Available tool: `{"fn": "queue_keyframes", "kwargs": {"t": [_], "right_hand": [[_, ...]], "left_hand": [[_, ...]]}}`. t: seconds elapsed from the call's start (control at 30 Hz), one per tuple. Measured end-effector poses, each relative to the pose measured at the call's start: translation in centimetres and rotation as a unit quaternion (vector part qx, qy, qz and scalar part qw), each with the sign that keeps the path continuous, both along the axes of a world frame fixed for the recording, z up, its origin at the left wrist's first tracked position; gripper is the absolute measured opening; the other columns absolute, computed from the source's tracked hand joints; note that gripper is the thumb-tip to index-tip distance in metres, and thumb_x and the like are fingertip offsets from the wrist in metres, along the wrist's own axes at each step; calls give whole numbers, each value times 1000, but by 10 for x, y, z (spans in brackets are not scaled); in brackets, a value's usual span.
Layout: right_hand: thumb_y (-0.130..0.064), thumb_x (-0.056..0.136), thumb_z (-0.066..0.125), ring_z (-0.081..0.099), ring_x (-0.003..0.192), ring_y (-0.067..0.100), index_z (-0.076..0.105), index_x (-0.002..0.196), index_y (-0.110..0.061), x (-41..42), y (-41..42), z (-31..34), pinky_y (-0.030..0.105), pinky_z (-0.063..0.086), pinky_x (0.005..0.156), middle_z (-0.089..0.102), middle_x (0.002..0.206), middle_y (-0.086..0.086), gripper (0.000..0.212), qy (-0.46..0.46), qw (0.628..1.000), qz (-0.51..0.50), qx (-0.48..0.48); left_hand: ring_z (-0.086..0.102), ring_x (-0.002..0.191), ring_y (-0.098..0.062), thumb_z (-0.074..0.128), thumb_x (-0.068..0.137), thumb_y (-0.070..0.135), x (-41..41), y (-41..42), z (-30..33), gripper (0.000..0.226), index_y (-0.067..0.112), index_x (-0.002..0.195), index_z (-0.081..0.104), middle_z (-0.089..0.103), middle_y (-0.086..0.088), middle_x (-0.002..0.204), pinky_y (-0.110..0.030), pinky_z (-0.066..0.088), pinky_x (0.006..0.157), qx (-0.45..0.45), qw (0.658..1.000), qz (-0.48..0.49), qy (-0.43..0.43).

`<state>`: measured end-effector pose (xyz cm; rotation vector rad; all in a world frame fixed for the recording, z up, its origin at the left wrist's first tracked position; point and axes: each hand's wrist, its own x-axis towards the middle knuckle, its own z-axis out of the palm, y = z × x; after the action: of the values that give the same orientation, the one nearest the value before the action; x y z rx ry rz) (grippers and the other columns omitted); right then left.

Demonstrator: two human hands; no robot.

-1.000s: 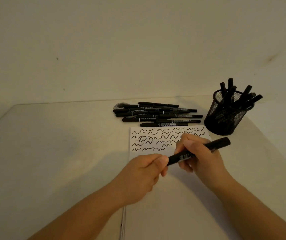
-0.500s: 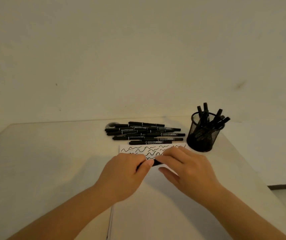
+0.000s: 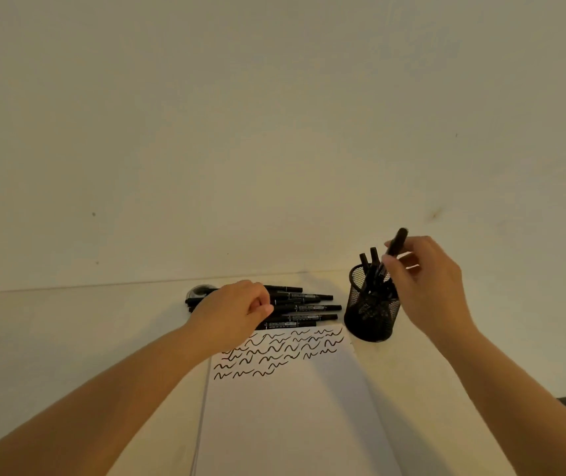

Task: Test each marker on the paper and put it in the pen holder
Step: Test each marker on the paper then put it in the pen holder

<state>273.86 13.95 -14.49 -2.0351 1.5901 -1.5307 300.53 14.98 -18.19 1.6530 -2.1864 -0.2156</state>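
My right hand [image 3: 427, 280] holds a black marker [image 3: 395, 245] tilted over the black mesh pen holder [image 3: 370, 310], its lower end dipping among the markers standing inside. My left hand [image 3: 237, 309] rests on the pile of black markers [image 3: 303, 307] behind the paper, fingers curled onto them; whether it grips one is unclear. The white paper [image 3: 291, 413] lies in front of me, with rows of black squiggles [image 3: 274, 353] along its top.
A small round grey object [image 3: 200, 291] lies at the left end of the marker pile. The white table [image 3: 68, 338] ends at a wall just behind the pile, and its right edge runs close to the pen holder.
Both hands held one marker over the paper before. My right hand has carried it up and right to the pen holder, while my left hand has moved back onto the marker pile.
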Motion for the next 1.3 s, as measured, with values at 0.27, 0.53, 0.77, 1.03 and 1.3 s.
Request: {"fn": "queue_keyframes", "kwargs": {"t": [0.27,0.53,0.77,1.03,1.3], "right_hand": [[-19,87,56,57,69,-4,51,97,-28,-8,-17,-8,8,39,48,59,79,-14,14,-67,996,-10,53],[-11,85,58,60,71,10,36,125,-32,0,-18,-19,28,47,61,58,77,-16,51,26,998,-15,51],[-22,90,51,59,74,26,45,121,-27,4,-22,-31,37,50,63,65,84,4,31,156,984,-48,76],[-25,92,50,57,84,20,57,116,-23,5,-23,-37,31,43,67,65,95,1,25,168,980,-75,80],[-22,89,54,51,104,23,54,120,-17,8,-13,-34,32,41,76,60,112,3,32,179,978,-83,74]], "left_hand": [[48,100,-12,44,92,37,18,-34,-35,24,28,113,53,54,6,110,-32,47,80,-16,993,36,-114],[49,102,-14,47,90,40,17,-39,-43,24,26,109,55,54,5,110,-31,45,78,25,988,41,-145],[48,102,-14,48,90,42,12,-41,-46,23,26,103,58,54,4,107,-29,42,74,9,989,56,-135],[40,111,-13,56,86,42,13,-39,-52,25,25,102,62,49,6,113,-28,37,79,30,993,56,-103],[40,105,-15,48,90,41,8,-37,-58,28,18,104,56,46,1,114,-29,38,82,3,987,66,-143]]}}
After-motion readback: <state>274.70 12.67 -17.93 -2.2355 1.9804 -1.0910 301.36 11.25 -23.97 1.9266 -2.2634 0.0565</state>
